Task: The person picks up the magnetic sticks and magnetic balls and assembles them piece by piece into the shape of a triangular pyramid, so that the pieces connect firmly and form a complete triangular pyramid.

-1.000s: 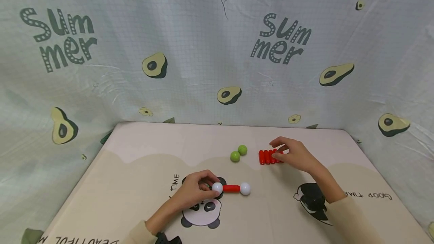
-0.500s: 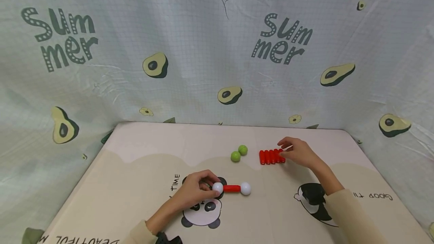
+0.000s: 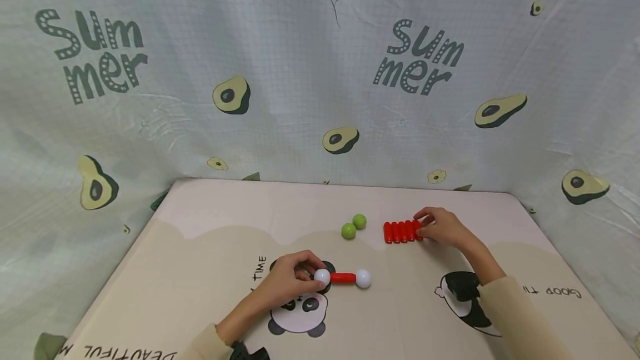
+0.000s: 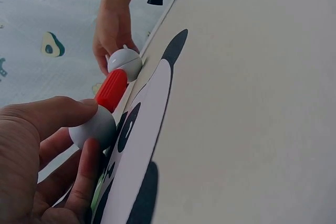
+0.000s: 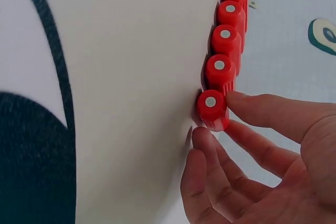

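My left hand (image 3: 289,278) pinches a white ball (image 4: 95,129) between thumb and fingers. That ball sits at one end of a red ridged rod (image 3: 343,278), and a second white ball (image 3: 363,279) is at the other end; the piece lies on the table. Farther right, my right hand (image 3: 442,226) has thumb and fingers around the rightmost red rod (image 5: 212,104), which stands at the end of a row of red rods (image 3: 400,232). Pale round spots show on the rods' ends in the right wrist view.
Two green balls (image 3: 348,231) lie left of the red row. The tabletop (image 3: 210,293) carries panda prints and lettering. A cloth (image 3: 280,60) printed with avocados hangs behind the table's far edge. A dark strap part (image 3: 250,351) shows near the left sleeve.
My right hand has drawn slightly to the right along the red row, and its fingers have closed around the last rod. The left hand keeps holding the white ball in place.
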`<state>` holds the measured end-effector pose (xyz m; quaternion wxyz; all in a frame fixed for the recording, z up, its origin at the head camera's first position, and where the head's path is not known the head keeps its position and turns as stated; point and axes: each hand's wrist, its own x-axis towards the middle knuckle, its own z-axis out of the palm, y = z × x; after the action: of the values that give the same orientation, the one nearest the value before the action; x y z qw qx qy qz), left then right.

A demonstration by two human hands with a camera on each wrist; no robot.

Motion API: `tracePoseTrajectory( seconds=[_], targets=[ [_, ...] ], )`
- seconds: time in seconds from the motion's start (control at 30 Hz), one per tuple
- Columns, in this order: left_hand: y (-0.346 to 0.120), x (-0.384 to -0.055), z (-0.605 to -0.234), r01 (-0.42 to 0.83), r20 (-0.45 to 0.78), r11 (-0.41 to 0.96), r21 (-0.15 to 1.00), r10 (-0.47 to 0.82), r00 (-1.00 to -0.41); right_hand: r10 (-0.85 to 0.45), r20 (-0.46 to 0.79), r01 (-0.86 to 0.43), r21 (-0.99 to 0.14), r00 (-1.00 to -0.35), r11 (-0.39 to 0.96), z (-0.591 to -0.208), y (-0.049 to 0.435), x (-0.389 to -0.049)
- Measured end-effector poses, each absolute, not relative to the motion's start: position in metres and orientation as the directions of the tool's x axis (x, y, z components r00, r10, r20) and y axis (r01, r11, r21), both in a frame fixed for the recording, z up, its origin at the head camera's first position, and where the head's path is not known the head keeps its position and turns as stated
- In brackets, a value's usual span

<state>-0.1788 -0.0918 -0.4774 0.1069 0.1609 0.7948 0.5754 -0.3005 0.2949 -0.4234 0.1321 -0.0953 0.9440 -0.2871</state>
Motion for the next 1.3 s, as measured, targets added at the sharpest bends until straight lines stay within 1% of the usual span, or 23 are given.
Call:
tracePoseTrajectory(
  seconds=[0.23, 0.47, 0.73, 1.07, 1.3],
  targets=[
    [-0.091, -0.177, -0.475, 0.145, 0.029, 0.276, 0.95, 0.385, -0.922, -0.246, -0.217, -0.082, -0.57, -0.945, 0.818, -0.425, 0.296, -0.304],
    [-0.091, -0.175, -0.474, 0.143, 0.03, 0.267, 0.953, 0.388, -0.921, -0.2, -0.252, -0.006, -0.607, -0.947, 0.795, -0.429, 0.293, -0.304],
    [-0.091, -0.177, -0.477, 0.159, 0.042, 0.276, 0.948, 0.386, -0.922, -0.183, -0.26, 0.024, -0.634, -0.948, 0.773, -0.428, 0.291, -0.303],
    [-0.092, -0.176, -0.475, 0.163, 0.044, 0.278, 0.947, 0.39, -0.92, -0.197, -0.226, -0.014, -0.624, -0.954, 0.782, -0.418, 0.289, -0.298],
    [-0.093, -0.178, -0.476, 0.149, 0.025, 0.293, 0.944, 0.387, -0.922, -0.24, -0.164, -0.087, -0.625, -0.957, 0.776, -0.41, 0.283, -0.294]
  ],
)
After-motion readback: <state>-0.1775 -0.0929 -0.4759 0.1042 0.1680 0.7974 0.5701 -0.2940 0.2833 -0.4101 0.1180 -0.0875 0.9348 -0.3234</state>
